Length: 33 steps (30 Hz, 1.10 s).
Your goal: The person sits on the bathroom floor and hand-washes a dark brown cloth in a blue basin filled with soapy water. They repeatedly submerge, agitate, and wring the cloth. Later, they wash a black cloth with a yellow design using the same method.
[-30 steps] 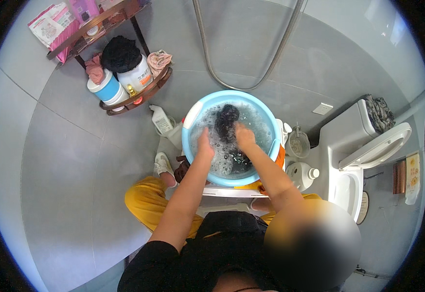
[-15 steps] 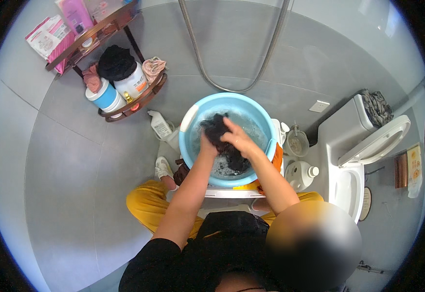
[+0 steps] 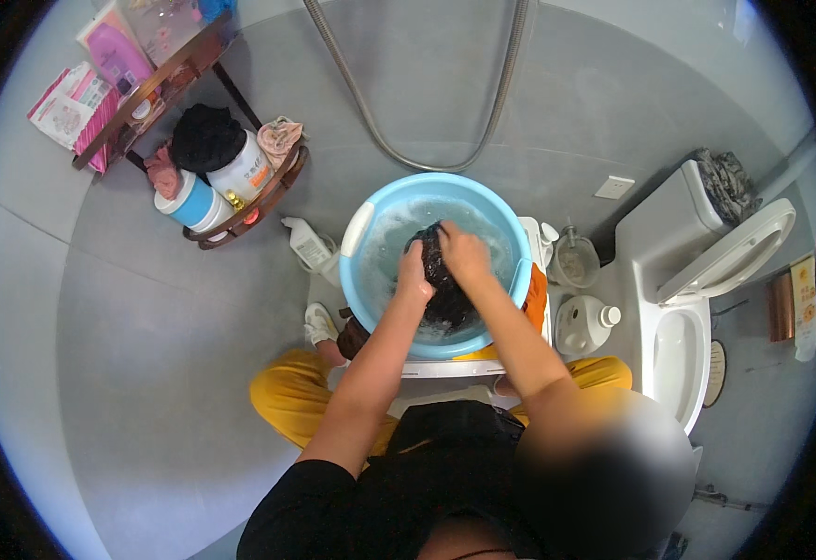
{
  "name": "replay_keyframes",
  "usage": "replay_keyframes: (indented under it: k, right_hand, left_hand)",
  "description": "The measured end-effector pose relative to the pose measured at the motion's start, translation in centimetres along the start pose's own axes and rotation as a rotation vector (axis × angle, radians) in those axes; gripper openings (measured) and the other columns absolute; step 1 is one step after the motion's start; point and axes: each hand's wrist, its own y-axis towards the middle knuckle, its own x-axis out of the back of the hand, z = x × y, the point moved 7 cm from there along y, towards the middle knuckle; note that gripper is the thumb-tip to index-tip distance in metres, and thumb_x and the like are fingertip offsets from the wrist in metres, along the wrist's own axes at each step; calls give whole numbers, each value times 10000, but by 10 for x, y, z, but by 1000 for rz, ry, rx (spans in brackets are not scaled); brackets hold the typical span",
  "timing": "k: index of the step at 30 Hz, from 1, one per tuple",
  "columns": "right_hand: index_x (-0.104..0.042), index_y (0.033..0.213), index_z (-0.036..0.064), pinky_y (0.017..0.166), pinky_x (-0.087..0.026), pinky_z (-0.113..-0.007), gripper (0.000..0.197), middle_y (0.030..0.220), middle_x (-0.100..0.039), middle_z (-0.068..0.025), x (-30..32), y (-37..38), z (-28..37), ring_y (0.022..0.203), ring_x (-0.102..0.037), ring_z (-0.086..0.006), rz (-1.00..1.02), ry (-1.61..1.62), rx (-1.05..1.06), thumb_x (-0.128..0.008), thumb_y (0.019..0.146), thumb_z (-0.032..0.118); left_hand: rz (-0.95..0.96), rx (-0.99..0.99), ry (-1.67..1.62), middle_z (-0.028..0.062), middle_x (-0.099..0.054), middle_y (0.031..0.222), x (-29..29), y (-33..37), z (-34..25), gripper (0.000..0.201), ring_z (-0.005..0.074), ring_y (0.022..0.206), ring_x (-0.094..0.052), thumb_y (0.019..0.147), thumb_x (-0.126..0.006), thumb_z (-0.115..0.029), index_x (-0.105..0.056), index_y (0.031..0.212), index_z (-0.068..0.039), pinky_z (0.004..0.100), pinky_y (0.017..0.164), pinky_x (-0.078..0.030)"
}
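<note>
A wet black cloth hangs between my two hands, its lower part in the sudsy water of a light blue basin. My left hand is closed around the cloth's left side. On the other side, my right hand grips its upper right edge, fingers bent over the fabric. Both hands are over the middle of the basin, close together. Exactly what garment the cloth is cannot be made out.
The basin rests on a white stand with orange cloth beside it. White bottles flank it, including a large jug. A toilet is at right, a corner shelf upper left, a shower hose behind.
My right hand, whose fingers were spread over the cloth, has closed on its upper edge. The left hand has shifted slightly right, and the cloth is now stretched between both. The view has shifted slightly.
</note>
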Motion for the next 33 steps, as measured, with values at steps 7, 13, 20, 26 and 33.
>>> replay_keyframes:
  k: [7,13,20,26,33]
  right_hand:
    - [-631,1002,48,801,-455,-369,417,949,-632,-174,-8,36,-102,902,-594,-304,164,392,-157,-643,775,397]
    - [-449,1261,135,933,-387,-420,728,1244,-468,-189,-5,20,-65,1127,-476,-343,90,-43,193,-752,647,385]
    - [-193,1403,246,989,-327,-476,878,1378,-300,-212,-50,11,-44,1209,-382,-395,453,-375,74,-699,692,343]
    - [-540,1113,1,936,-397,-447,380,1187,-520,-208,-81,22,-84,1059,-529,-358,472,-119,-339,-563,777,178]
    - [-535,1101,-18,875,-441,-437,395,1029,-600,-219,-77,20,-99,1008,-558,-374,225,94,-383,-556,793,228]
  left_hand:
    - [39,-486,664,125,-526,1133,-3,14,-81,552,236,961,-555,746,-666,-166,-450,1250,-111,371,817,-458]
    - [172,-507,613,83,-392,1319,0,13,-80,579,208,1196,-379,816,-580,-125,-366,1353,-160,345,1005,-288]
    - [226,-233,145,71,-291,1375,8,10,-51,592,240,1243,-313,842,-517,-109,-270,1379,-133,480,1004,-276]
    - [-12,-297,-231,75,-429,1227,64,48,-38,429,250,1179,-376,875,-490,-144,-376,1288,-140,469,950,-339]
    - [188,73,-325,97,-495,1194,38,58,-6,296,289,1110,-460,911,-444,-221,-458,1176,-91,487,934,-377]
